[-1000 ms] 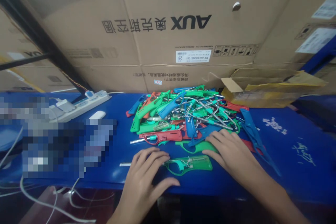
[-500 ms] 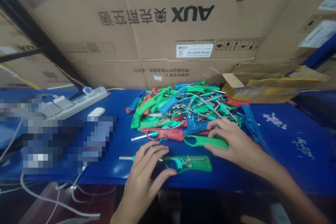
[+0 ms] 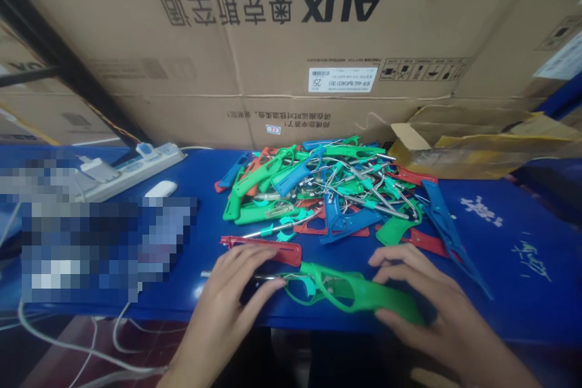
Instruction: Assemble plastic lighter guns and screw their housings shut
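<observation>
A green utility-lighter half [image 3: 348, 286] with a thin metal barrel and teal trigger lies near the table's front edge. My left hand [image 3: 236, 285] rests over its barrel, thumb and fingers apart, fingertips at a red half shell [image 3: 286, 253]. My right hand [image 3: 422, 285] has fingers and thumb around the wide end of a second green half shell [image 3: 364, 297]. That shell is tilted above the first, its looped end overlapping the trigger. Behind both hands is a heap of lighter shells [image 3: 291, 179] in green, blue, red and orange, with barrels and wires.
A white power strip [image 3: 131, 173] and a white adapter [image 3: 161, 189] are on the left beside blurred-out items. At the back stand a large cardboard box [image 3: 273, 79] and a small taped box [image 3: 477, 151]. Small white bits [image 3: 479, 209] are scattered at right.
My right hand has brought the green half shell toward me, over the lighter. The red half shell now lies nearer, apart from the barrel it held. The view has shifted slightly.
</observation>
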A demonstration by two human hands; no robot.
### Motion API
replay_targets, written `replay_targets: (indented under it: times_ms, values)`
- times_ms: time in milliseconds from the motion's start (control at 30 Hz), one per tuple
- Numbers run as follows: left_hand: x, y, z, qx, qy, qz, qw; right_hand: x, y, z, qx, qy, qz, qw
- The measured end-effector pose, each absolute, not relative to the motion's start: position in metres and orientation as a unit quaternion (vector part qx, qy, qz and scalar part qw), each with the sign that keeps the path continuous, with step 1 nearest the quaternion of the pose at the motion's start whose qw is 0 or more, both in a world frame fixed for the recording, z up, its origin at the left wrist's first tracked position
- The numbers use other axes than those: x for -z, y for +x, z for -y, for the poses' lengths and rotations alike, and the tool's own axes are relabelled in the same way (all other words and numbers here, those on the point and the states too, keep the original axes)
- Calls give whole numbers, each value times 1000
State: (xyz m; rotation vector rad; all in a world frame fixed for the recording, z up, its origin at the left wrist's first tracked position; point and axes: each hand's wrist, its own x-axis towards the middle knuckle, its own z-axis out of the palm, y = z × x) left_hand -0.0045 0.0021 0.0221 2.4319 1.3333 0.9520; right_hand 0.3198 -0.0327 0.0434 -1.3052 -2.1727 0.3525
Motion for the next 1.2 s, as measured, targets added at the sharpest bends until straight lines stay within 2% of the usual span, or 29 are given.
replay_targets:
  times_ms: [233, 367, 733, 1000, 1200]
  values:
    - [-21, -7, -11, -305, 834, -450, 99, -33, 301, 21, -148, -486, 823, 252]
    - [-20, -7, -2, -304, 825, -460, 121, -32, 295, 17, -154, -486, 819, 262]
    - [-16, -13, 1, -291, 865, -406, 44, -16, 294, 20, -145, -485, 828, 240]
    - [-17, -17, 6, -286, 862, -418, 44, -17, 294, 23, -108, -480, 808, 322]
    - [-16, -17, 2, -269, 862, -427, 40, -19, 296, 23, -151, -474, 796, 345]
